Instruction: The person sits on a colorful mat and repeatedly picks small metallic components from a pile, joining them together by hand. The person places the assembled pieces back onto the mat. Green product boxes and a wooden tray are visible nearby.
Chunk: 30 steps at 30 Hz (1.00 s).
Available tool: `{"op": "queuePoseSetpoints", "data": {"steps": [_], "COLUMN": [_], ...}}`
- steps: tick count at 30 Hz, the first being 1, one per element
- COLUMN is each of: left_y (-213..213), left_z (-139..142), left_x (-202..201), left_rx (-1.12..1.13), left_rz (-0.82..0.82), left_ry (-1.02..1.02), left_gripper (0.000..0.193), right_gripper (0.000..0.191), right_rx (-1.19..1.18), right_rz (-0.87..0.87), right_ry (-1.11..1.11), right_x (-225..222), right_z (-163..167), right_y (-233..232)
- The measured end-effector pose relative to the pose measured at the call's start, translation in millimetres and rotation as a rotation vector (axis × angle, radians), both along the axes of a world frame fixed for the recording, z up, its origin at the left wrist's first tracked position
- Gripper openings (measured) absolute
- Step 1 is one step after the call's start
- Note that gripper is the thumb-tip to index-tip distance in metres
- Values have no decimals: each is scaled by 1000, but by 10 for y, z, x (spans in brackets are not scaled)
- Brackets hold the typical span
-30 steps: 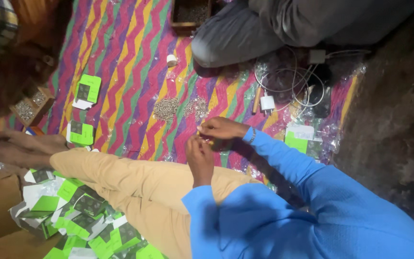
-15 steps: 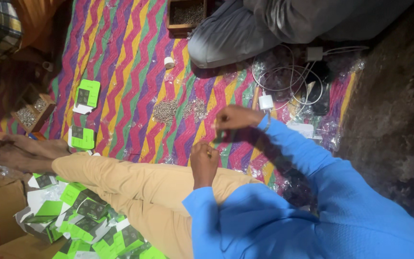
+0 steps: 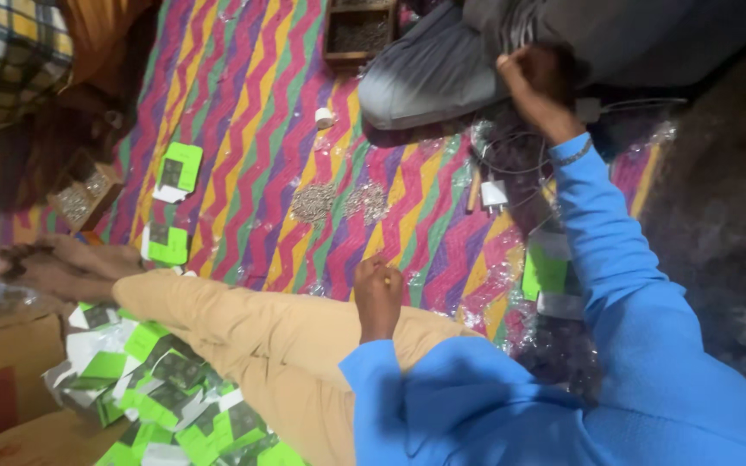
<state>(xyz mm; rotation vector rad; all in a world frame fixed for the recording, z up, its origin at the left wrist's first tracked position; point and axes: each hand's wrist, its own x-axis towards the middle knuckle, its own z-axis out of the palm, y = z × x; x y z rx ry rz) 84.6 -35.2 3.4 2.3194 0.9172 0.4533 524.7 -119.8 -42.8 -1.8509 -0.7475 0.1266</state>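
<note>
Left hand (image 3: 378,289) of mine sits curled into a loose fist just above my tan-trousered thigh (image 3: 278,345), and I see a tiny pale piece (image 3: 387,280) pinched at the fingertips; I cannot tell what kind of part it is. My right hand (image 3: 535,86) is stretched far out, well apart from the left, its fingers bent among a tangle of thin white cables (image 3: 511,155) near the grey-trousered knee (image 3: 429,82) of another person sitting opposite. Whether it grips a cable I cannot tell, because the hand is blurred.

Just below that hand a small white plug-shaped charger block (image 3: 494,194) lies on the zigzag-striped mat of pink, purple, green and yellow (image 3: 243,129). Between my hands, nearer the middle of the mat, I see a small heap of little metal parts (image 3: 314,203), with a second scatter beside it. A white roll-like piece (image 3: 325,117) lies near the far edge, close to a dark wooden tray of small parts (image 3: 360,34).

To my left, green-and-white cardboard packets (image 3: 179,166) lie singly on the mat, and a heap of green packets (image 3: 166,384) is piled against my leg, next to a brown cardboard box (image 3: 2,371). A green packet in clear wrap (image 3: 546,272) rests under my right sleeve.
</note>
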Motion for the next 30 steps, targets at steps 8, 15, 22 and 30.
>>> {"op": "queuePoseSetpoints", "data": {"steps": [8,15,22,30], "left_y": [-5,55,94,95], "left_z": [55,3,-193,-93], "left_x": [32,67,-70,-114], "left_rx": [14,14,-30,-50], "left_rz": [-18,65,298,337], "left_ry": [-7,-5,44,63], "left_gripper": [8,8,12,12], "right_gripper": [31,32,32,27], "right_rx": [-188,-367,-218,-273], "right_rz": [178,556,790,777], "right_ry": [182,270,357,303], "right_x": [-1144,-2300,-3046,-3026], "right_z": [-229,-227,-222,-109], "right_y": [205,448,507,519]}}
